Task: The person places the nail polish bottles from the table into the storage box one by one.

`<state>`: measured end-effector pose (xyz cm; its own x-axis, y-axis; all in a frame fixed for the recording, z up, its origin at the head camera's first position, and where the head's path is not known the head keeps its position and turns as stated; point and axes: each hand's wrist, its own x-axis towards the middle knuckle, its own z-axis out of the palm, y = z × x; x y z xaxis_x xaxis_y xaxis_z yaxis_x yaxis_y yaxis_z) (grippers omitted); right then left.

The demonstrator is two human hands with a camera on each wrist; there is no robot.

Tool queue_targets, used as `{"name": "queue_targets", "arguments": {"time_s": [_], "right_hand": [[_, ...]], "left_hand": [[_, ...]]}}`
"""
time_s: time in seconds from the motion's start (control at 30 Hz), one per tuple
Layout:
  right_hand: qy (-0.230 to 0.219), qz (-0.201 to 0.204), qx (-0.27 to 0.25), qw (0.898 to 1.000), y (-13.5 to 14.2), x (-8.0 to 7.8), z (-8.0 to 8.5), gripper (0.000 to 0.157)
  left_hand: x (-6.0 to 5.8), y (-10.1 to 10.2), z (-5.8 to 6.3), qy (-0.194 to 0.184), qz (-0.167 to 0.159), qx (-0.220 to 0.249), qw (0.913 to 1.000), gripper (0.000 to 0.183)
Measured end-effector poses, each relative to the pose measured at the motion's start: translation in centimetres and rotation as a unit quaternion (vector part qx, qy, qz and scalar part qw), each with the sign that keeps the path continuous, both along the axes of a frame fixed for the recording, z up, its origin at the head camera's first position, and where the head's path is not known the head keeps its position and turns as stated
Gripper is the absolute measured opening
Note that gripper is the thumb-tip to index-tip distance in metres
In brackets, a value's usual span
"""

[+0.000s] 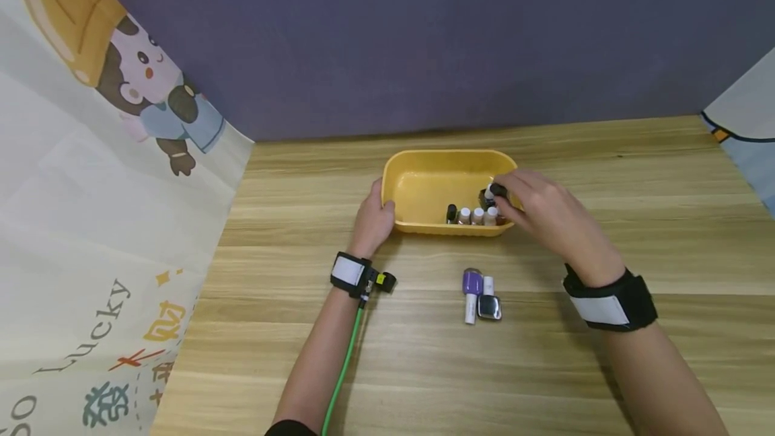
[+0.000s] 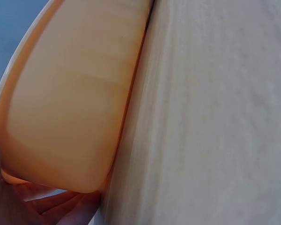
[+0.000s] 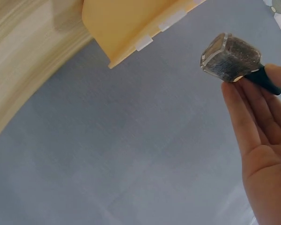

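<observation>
My left hand (image 1: 372, 222) grips the left end of a yellow plastic basin (image 1: 418, 228), thumb at the rim; the left wrist view shows fingers (image 2: 61, 206) against the end of its wall. Over the basin's right end, my right hand (image 1: 547, 210) pinches a nail polish bottle (image 3: 232, 56) by its dark cap (image 3: 264, 80). The bottle looks dark and glittery, held off any surface in the right wrist view. Inside the basin, several small bottles (image 1: 477, 216) with white caps and one with a black cap (image 1: 451, 212) stand along the near wall.
In front of the basin, a purple nail polish bottle (image 1: 472, 282) and a dark one (image 1: 489, 307), both white-capped, lie on the wooden table (image 1: 290, 234). A green cable (image 1: 345, 369) runs along the left forearm. A dark blue panel (image 1: 424, 46) rises behind the table.
</observation>
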<state>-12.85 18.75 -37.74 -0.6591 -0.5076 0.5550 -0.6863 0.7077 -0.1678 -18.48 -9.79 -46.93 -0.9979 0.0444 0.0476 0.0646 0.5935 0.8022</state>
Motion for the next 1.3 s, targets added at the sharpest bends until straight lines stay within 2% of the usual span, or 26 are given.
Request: {"name": "queue_targets", "arguments": {"time_s": [0.17, 0.7, 1.07, 1.3], "right_hand": [[-0.008, 0.003, 0.001, 1.000, -0.1, -0.6, -0.3, 0.027], [-0.020, 0.011, -0.040, 0.999, -0.2, -2.3, -1.3, 0.026], [-0.074, 0.006, -0.051, 0.996, -0.1, -3.0, -2.2, 0.028], [-0.078, 0.013, -0.067, 0.995, 0.0, -3.3, -2.6, 0.027]], "left_hand": [[-0.2, -0.1, -0.1, -0.001, 0.001, -0.002, 1.0000, 0.052], [-0.5, -0.2, -0.4, -0.007, -0.005, 0.005, 1.0000, 0.054], [-0.3, -0.2, -0.4, -0.009, -0.008, 0.010, 0.9999, 0.054], [-0.3, -0.1, -0.2, -0.011, -0.006, 0.007, 0.9999, 0.053]]}}
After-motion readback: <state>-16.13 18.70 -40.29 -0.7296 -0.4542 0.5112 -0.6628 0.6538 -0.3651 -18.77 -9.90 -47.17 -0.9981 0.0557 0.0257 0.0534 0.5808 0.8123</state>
